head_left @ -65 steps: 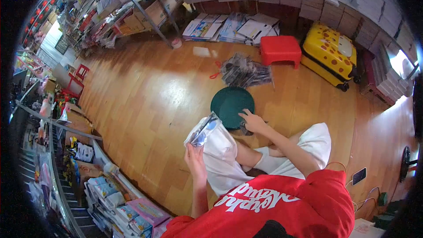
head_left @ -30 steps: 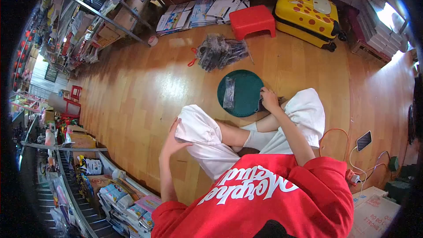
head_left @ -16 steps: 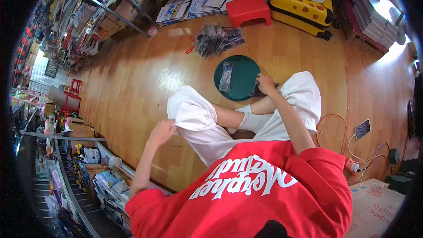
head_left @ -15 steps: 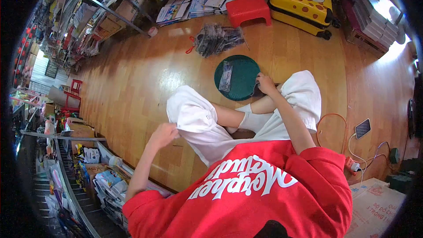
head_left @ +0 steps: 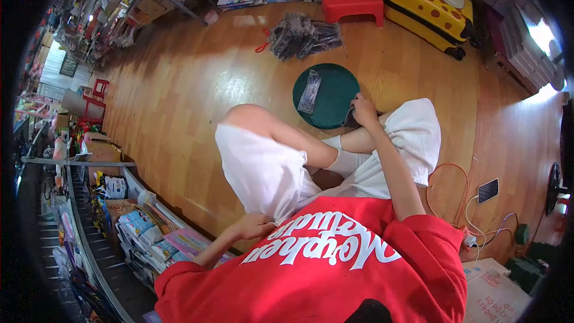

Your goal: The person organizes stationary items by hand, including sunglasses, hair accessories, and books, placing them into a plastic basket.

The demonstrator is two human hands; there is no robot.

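Note:
My left hand (head_left: 254, 226) is closed on the cloth of the white trousers (head_left: 260, 164), by the left thigh near the red shirt. The left knee is bare. At the right edge of a round green tray (head_left: 336, 98), my right hand (head_left: 363, 109) is closed on a small dark item (head_left: 349, 118), mostly hidden by the fingers. A clear packet (head_left: 310, 91) with something dark inside lies on the tray's left part. Beyond the tray, a pile of similar dark packets (head_left: 299, 37) rests on the wooden floor.
A red stool (head_left: 353, 1) and a yellow suitcase (head_left: 427, 9) stand at the back. A phone (head_left: 488, 191) with cables lies at the right, above a cardboard box (head_left: 493, 293). Shelving with stacked goods (head_left: 143, 236) runs along the lower left.
My left hand has moved down from the knee toward the waist, and the left trouser leg has slid back, baring the knee. My right hand stays at the tray's edge. The view has shifted slightly.

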